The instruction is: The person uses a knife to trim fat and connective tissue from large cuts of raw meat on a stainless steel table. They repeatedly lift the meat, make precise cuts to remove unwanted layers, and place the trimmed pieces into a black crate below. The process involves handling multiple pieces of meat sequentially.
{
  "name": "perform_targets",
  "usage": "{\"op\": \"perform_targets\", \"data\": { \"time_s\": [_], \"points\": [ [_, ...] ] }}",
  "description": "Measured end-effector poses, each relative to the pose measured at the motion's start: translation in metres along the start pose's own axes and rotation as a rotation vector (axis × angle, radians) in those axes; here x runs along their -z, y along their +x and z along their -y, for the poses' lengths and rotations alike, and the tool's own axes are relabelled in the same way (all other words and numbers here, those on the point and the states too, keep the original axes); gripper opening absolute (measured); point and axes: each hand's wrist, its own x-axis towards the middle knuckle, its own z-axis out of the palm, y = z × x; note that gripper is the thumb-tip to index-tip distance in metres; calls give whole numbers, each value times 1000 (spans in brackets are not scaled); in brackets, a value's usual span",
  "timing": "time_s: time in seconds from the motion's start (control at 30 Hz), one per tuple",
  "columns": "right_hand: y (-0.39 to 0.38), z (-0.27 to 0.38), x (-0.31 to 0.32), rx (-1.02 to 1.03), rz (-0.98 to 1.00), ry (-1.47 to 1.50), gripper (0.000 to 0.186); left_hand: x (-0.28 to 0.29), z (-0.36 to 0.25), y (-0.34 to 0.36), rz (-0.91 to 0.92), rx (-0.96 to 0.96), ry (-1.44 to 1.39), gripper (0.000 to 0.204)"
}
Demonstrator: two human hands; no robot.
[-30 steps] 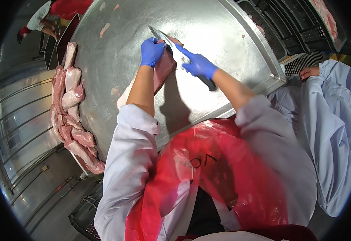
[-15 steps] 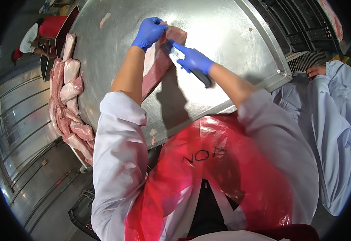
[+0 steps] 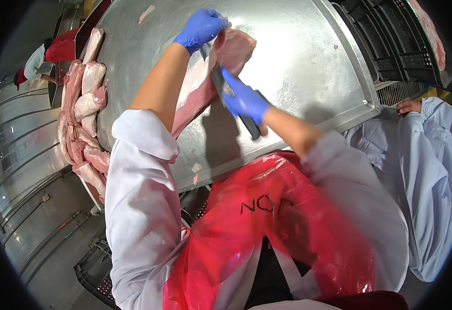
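Note:
A long piece of raw meat (image 3: 201, 98) with a pale fatty side lies on the steel table (image 3: 298, 62). My left hand (image 3: 201, 30), in a blue glove, pinches a flap at the meat's far end and holds it raised. In my right hand (image 3: 246, 99), also gloved in blue, is a knife (image 3: 249, 127) with a black handle. Its blade runs into the meat below the lifted flap, and the tip shows at the other side, close to my left wrist. The right hand is slightly blurred.
A pile of raw meat pieces (image 3: 83, 113) lies along the table's left edge. Black crates (image 3: 386, 36) stand at the far right, near a person in a white coat (image 3: 427, 155). Another person (image 3: 35, 62) works at the far left. Small scraps (image 3: 196, 168) stick to the table.
The far flap of the meat is lifted and folded further over to the right. The knife has moved beneath it, and its tip now shows on the left side.

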Motion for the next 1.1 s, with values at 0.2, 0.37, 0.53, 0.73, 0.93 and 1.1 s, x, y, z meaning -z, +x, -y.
{"op": "perform_targets", "data": {
  "time_s": [0.2,0.37,0.53,0.73,0.93,1.1],
  "points": [
    [21,6,-16,-139,9,-115,84,6,-33,-27,51,60,-39,22],
    [-19,-29,-65,139,-9,-142,85,27,10,-32,-127,-191,-109,23],
    [56,24,-57,-95,-70,-182,81,23,-22,-49,-120,-144,-297,19],
    [-29,1,-109,8,94,-141,81,51,-25,-94,-183,-270,-393,22],
    [49,-51,-144,559,-259,-730,80,63,-44,-118,-201,-306,-342,26],
    [42,-20,-162,182,-40,-363,75,78,-52,-154,-275,-389,-298,31]
  ]
}}
